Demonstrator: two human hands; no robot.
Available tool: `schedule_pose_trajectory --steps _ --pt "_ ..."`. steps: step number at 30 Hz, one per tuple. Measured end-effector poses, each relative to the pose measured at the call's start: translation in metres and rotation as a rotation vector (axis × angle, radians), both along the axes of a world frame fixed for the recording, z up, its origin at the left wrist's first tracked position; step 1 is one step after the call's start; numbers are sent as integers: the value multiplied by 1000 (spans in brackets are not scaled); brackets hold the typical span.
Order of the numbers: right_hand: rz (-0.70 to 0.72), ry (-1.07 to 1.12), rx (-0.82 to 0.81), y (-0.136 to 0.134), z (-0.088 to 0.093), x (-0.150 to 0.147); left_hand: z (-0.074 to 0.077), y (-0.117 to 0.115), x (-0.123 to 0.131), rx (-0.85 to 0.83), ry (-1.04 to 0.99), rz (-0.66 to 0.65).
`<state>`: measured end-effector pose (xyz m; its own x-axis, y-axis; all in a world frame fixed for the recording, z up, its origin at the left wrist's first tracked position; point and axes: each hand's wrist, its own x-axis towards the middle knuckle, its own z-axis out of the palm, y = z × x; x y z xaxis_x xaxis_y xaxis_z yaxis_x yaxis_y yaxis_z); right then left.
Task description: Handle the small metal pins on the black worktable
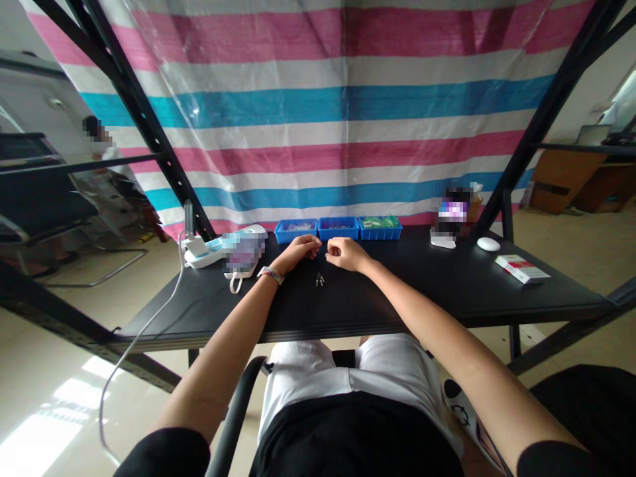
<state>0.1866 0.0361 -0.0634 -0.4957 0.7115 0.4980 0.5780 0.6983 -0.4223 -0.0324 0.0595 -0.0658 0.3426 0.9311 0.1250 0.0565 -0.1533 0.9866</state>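
My left hand (299, 251) and my right hand (344, 254) rest on the black table (407, 291), close together, both with fingers curled into a pinch. What they hold between them is too small to make out. A few small metal parts (319, 279) lie on the table just in front of the hands. Behind the hands stand three blue bins (338, 228) in a row; the right one holds green pieces. A beaded band sits on my left wrist.
A white power strip (201, 252) with a cable hanging off the left edge, a white mouse (488, 244), a red and white box (521, 268), and a small white stand at the back right. A striped tarp hangs behind. Black shelf posts rise at both sides.
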Motion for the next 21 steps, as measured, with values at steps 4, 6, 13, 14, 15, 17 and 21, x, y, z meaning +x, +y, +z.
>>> schedule_pose_trajectory --steps 4,6,13,14,15,17,21 --pt "85 -110 -128 -20 2 -8 -1 2 -1 -2 -36 29" --pt "80 -147 -144 -24 5 -8 -3 4 -2 9 -77 70" --pt "73 -112 -157 -26 7 -7 -12 13 -10 25 -211 59" --pt "88 -109 -160 -27 7 -7 -12 14 -10 31 -204 54" --pt "103 -116 -158 -28 7 -8 -13 14 -11 37 -192 53" --pt "129 -144 -146 -32 8 -8 -13 12 -11 49 -163 56" --pt "142 -173 -127 -35 8 -10 -13 9 -9 74 -101 64"
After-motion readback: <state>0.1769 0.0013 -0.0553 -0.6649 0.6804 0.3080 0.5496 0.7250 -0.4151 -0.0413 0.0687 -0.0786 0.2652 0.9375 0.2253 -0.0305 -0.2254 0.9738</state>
